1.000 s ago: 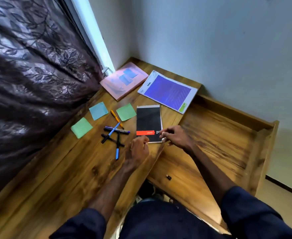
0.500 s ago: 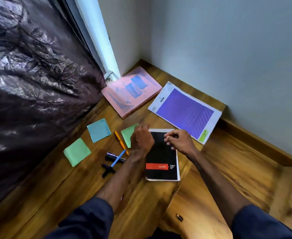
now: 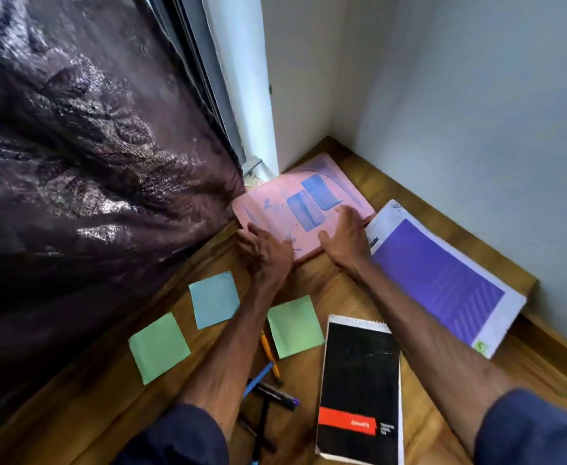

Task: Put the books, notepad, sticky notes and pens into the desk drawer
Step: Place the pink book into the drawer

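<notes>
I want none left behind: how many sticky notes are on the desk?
3. A green note lies nearest the curtain, a blue note just beyond it, and another green note beside the notepad. The forearms may hide more.

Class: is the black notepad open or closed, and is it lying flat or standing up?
Closed and flat: the notepad shows its whole black cover with a red band, lying face up on the desk.

A dark patterned curtain [image 3: 84, 182] hangs left of the wooden desk [image 3: 352, 286], beside pale walls [image 3: 476, 112].

The black notepad [image 3: 360, 391] has a red band with blurred, unreadable lettering
</notes>
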`<state>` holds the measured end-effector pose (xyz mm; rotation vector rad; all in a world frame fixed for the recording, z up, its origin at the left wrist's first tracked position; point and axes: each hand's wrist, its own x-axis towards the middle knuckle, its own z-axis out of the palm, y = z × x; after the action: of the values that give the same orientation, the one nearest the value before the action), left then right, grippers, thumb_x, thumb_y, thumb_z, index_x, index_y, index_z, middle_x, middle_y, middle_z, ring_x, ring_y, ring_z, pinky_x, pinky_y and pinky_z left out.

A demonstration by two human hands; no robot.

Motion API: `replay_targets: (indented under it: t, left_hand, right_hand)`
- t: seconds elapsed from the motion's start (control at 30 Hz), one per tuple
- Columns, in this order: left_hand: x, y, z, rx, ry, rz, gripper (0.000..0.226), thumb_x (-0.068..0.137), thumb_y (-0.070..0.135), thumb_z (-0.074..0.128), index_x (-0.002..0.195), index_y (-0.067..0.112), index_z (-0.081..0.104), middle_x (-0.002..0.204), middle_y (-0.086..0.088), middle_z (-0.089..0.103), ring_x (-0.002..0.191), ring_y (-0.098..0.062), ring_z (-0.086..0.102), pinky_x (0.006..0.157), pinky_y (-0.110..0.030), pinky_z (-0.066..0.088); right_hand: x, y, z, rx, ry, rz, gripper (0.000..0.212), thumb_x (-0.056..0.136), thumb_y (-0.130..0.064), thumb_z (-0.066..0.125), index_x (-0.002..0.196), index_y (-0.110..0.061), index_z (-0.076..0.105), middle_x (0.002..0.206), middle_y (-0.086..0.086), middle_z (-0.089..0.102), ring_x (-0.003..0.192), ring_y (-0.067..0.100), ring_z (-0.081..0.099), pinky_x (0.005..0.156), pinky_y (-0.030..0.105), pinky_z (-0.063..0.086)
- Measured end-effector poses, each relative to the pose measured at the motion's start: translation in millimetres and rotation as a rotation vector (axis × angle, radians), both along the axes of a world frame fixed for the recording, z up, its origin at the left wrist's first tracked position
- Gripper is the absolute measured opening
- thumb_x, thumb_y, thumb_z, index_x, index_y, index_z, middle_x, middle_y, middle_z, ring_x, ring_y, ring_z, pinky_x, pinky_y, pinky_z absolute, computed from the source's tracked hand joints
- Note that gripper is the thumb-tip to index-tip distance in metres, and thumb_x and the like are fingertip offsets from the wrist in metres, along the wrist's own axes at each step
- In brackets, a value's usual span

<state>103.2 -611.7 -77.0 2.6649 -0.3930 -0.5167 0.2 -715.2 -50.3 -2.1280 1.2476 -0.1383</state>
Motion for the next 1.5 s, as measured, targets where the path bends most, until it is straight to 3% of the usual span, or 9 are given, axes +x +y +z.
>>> replay_targets:
  t: [0.13, 0.37, 0.67, 0.87, 1.03, 1.13, 1.3, 1.4, 1.5]
  left_hand:
    - [3, -3, -2, 0.039, -0.008, 0.002, 0.099, 0.084, 0.05, 0.075, 0.152, -0.002, 0.025, 0.152, -0.026, 0.03, 0.136, -0.042, 0.035, 0.109, -0.046, 0.036]
    - [3, -4, 5, 0.122, 0.0, -0.045, 0.098, 0.088, 0.05, 0.071, 0.155, -0.001, 0.02, 0.153, -0.025, 0.027, 0.134, -0.042, 0.039, 0.102, -0.046, 0.044]
    - [7, -5, 10, 0.269, -0.096, -0.151, 0.09, 0.088, 0.056, 0.069, 0.146, -0.001, 0.033, 0.137, -0.022, 0.047, 0.121, -0.034, 0.054, 0.092, -0.037, 0.05]
    - [6, 10, 16, 0.088, -0.051, -0.067, 0.083, 0.086, 0.059, 0.07, 0.141, 0.004, 0.041, 0.135, -0.021, 0.05, 0.123, -0.04, 0.055, 0.093, -0.044, 0.05]
    - [2, 33, 8, -0.194, -0.012, 0.001, 0.076, 0.083, 0.058, 0.073, 0.128, 0.0, 0.053, 0.128, -0.025, 0.057, 0.123, -0.041, 0.053, 0.1, -0.043, 0.045]
    - [-8, 46, 8, -0.321, 0.043, 0.047, 0.077, 0.086, 0.063, 0.065, 0.136, 0.007, 0.049, 0.134, -0.019, 0.058, 0.123, -0.037, 0.056, 0.103, -0.048, 0.047]
    - [-36, 52, 31, -0.487, 0.135, 0.052, 0.047, 0.093, 0.048, 0.066, 0.124, 0.013, 0.06, 0.12, -0.007, 0.069, 0.107, -0.026, 0.065, 0.091, -0.035, 0.049]
    - [-62, 44, 43, -0.514, 0.294, 0.028, 0.047, 0.09, 0.062, 0.059, 0.108, 0.02, 0.071, 0.101, -0.001, 0.074, 0.093, -0.022, 0.068, 0.084, -0.038, 0.054]
    - [-100, 36, 43, -0.615, 0.463, -0.031, 0.037, 0.099, 0.046, 0.053, 0.088, 0.018, 0.074, 0.08, -0.004, 0.075, 0.07, -0.023, 0.067, 0.068, -0.038, 0.055]
  right_hand:
    - [14, -41, -14, -0.083, 0.251, 0.031, 0.101, 0.086, -0.046, 0.072, 0.153, 0.008, 0.019, 0.159, 0.029, 0.026, 0.151, 0.038, 0.02, 0.121, 0.043, 0.019]
    - [21, -73, 2, -0.184, 0.391, 0.024, 0.102, 0.064, -0.072, 0.078, 0.133, -0.001, 0.051, 0.137, 0.02, 0.055, 0.131, 0.035, 0.047, 0.106, 0.041, 0.039]
    - [25, -92, 15, -0.056, 0.382, -0.064, 0.114, 0.052, -0.078, 0.082, 0.137, -0.007, 0.052, 0.143, 0.018, 0.053, 0.136, 0.034, 0.045, 0.107, 0.04, 0.04]
    - [26, -95, 31, 0.031, 0.152, -0.084, 0.105, 0.065, -0.057, 0.088, 0.144, -0.006, 0.042, 0.149, 0.015, 0.047, 0.139, 0.032, 0.044, 0.11, 0.04, 0.041]
    - [15, -95, 70, 0.026, -0.044, -0.036, 0.075, 0.07, -0.054, 0.084, 0.128, -0.014, 0.06, 0.122, 0.005, 0.068, 0.111, 0.026, 0.064, 0.085, 0.029, 0.046]
    - [-21, -74, 82, 0.011, -0.218, -0.098, 0.062, 0.074, -0.047, 0.084, 0.12, -0.013, 0.062, 0.113, 0.002, 0.071, 0.101, 0.023, 0.067, 0.084, 0.031, 0.05]
    - [-128, -44, 67, 0.142, -0.45, -0.336, 0.081, 0.058, -0.065, 0.079, 0.12, -0.016, 0.064, 0.112, 0.003, 0.073, 0.098, 0.023, 0.071, 0.087, 0.045, 0.059]
    - [-208, -19, 64, 0.245, -0.61, -0.488, 0.071, 0.062, -0.054, 0.086, 0.117, -0.013, 0.067, 0.11, 0.004, 0.075, 0.095, 0.02, 0.072, 0.079, 0.039, 0.061]
    - [-291, 12, 56, 0.356, -0.755, -0.685, 0.049, 0.077, -0.025, 0.087, 0.119, -0.008, 0.068, 0.11, 0.006, 0.075, 0.091, 0.02, 0.071, 0.072, 0.029, 0.06]
